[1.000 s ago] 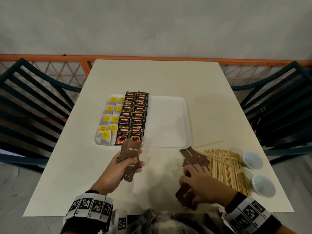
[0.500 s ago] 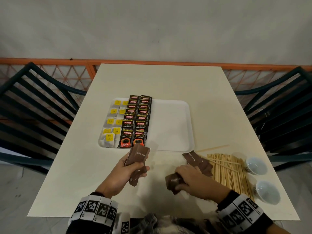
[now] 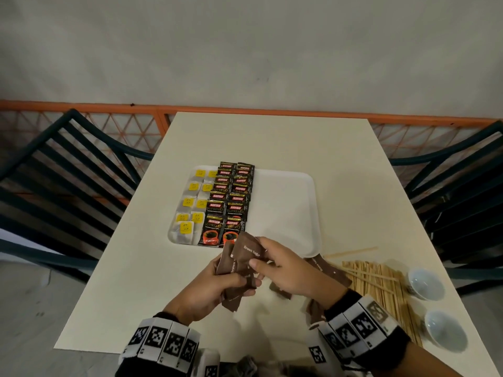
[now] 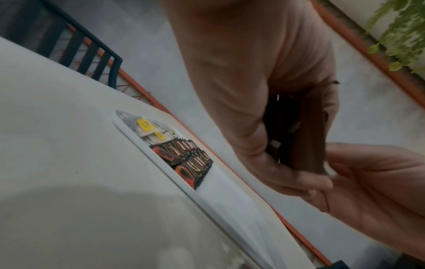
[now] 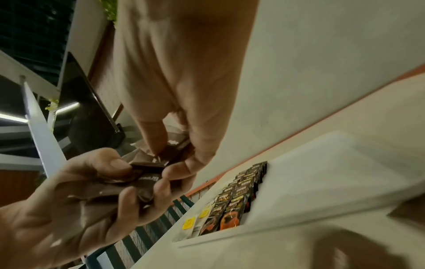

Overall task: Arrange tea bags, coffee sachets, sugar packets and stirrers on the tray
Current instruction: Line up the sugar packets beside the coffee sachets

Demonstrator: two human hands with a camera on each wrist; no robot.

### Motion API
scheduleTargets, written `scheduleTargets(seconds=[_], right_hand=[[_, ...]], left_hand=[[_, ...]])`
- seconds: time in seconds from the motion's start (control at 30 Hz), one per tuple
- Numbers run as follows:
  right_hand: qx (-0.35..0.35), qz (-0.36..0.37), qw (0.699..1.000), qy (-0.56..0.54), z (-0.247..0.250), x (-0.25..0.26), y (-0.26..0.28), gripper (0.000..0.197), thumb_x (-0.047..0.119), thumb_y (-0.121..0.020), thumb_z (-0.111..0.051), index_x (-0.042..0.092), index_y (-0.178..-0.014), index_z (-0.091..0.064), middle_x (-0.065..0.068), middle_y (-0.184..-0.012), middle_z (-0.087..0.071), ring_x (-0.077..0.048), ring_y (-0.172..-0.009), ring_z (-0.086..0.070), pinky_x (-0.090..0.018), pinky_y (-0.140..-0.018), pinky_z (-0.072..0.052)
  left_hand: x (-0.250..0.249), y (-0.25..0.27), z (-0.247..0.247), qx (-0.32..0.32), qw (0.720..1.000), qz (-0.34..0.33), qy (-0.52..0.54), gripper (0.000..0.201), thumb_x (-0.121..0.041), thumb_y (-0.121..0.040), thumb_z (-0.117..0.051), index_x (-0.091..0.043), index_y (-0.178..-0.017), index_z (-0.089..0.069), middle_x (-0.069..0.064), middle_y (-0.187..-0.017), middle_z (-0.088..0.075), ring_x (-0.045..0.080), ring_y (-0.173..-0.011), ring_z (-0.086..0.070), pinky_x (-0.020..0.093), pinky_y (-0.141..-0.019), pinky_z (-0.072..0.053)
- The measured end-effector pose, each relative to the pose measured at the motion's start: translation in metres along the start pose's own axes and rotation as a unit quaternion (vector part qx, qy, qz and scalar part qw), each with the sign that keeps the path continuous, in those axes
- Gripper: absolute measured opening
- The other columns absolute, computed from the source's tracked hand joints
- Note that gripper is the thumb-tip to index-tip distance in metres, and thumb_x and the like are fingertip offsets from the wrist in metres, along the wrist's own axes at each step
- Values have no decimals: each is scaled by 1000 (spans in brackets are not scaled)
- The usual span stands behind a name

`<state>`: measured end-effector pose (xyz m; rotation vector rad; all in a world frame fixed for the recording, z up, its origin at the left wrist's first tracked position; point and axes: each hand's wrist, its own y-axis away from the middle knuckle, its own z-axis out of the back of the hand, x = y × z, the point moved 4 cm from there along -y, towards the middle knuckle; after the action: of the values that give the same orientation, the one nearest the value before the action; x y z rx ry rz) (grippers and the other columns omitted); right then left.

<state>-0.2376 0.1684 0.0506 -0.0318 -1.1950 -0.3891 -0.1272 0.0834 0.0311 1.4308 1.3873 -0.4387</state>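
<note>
Brown sugar packets [image 3: 239,263] sit bunched between the person's two hands, held just above the table [image 3: 141,268] at the near edge of the white tray [image 3: 288,213]. Farthest left on that tray, tea bags [image 3: 190,210] with yellow tags lie in two columns. Next to them, black Kopiko Supremo coffee sachets [image 3: 228,202] overlap in two rows running front to back, and the right half of the tray is bare. In front of the sachets, the left hand [image 3: 215,289] has its fingers and thumb curled round a small stack of the brown packets. The right hand [image 3: 285,270] meets it from the other side, thumb and fingertips pinching the top packet, the one printed "Brown Sugar". Under and behind the right wrist, loose sugar packets [image 3: 330,270] lie on the table. Right of those, the wooden stirrers [image 3: 381,287] are spread in a flat heap, one stick apart near the tray's corner. At the far right stand two small white cups [image 3: 424,282].
</note>
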Motion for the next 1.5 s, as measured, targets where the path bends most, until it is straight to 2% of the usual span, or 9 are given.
scheduleTargets(seconds=[0.13,0.27,0.5,0.63,0.77,1.07,1.23,1.4,1.5], right_hand=[[8,-4,997,75,-7,-2,-2,50,23,-94,-49,19,-141,-31,4,-106,-40,-14,-102,-48,-25,-88,-44],[34,2,987,157,-15,-6,0,73,34,-94,-47,27,-147,2,7,-111,-26,-9,-110,-26,-26,-101,-31],[-54,-79,983,160,16,-52,8,40,34,-92,-52,20,-128,-48,2,-111,-44,-7,-98,-50,-16,-84,-40],[-53,-196,913,354,11,-93,21,54,39,-84,-60,15,-129,-40,-5,-128,-42,-22,-121,-39,-30,-101,-34],[-59,-220,899,373,9,-99,18,55,44,-81,-62,15,-124,-42,-4,-126,-44,-22,-120,-39,-30,-101,-33],[-93,-208,961,158,19,-85,2,17,16,-85,-61,22,-75,-50,5,-74,-57,-11,-71,-54,-11,-61,-37],[-177,-229,957,-5,35,-73,-30,11,3,-86,-59,0,-95,-62,-9,-85,-65,-17,-68,-65,-18,-66,-53],[-246,-263,933,-10,57,-71,-68,5,8,-81,-65,5,-83,-62,-3,-67,-60,-18,-65,-54,-25,-58,-44],[-288,-278,914,-70,67,-74,-91,5,3,-83,-63,4,-78,-61,-8,-72,-58,-18,-65,-52,-25,-62,-45]], left_hand=[[-3,3,-2,-2,998,-6,58,30,-22,-71,-77,-10,-98,-72,17,-96,-70,27,-85,-69,34,-72,-58],[-3,-2,4,-74,996,-16,56,29,-14,-77,-62,-9,-106,-64,14,-92,-73,24,-77,-70,32,-64,-59],[-9,2,16,-121,990,-48,58,25,-6,-72,-64,-3,-97,-66,29,-80,-64,30,-66,-65,26,-53,-53],[-9,7,27,-128,988,-48,68,39,-7,-72,-64,0,-110,-58,26,-81,-66,28,-69,-68,26,-54,-55],[-13,13,44,-157,985,-41,61,26,3,-84,-55,-8,-107,-60,21,-88,-69,28,-73,-70,27,-58,-58],[-27,22,93,-192,979,-46,55,32,1,-86,-52,-18,-110,-61,20,-95,-69,31,-80,-70,29,-66,-59],[-33,11,120,-218,974,-33,61,30,-1,-87,-53,-13,-114,-61,24,-98,-68,34,-86,-67,30,-69,-58],[-43,-1,150,-228,971,-19,67,26,0,-87,-54,-9,-109,-63,20,-90,-71,32,-79,-68,30,-67,-59],[-48,-7,162,-212,974,-9,83,32,0,-81,-62,-14,-109,-63,21,-97,-70,35,-84,-67,30,-65,-59]])
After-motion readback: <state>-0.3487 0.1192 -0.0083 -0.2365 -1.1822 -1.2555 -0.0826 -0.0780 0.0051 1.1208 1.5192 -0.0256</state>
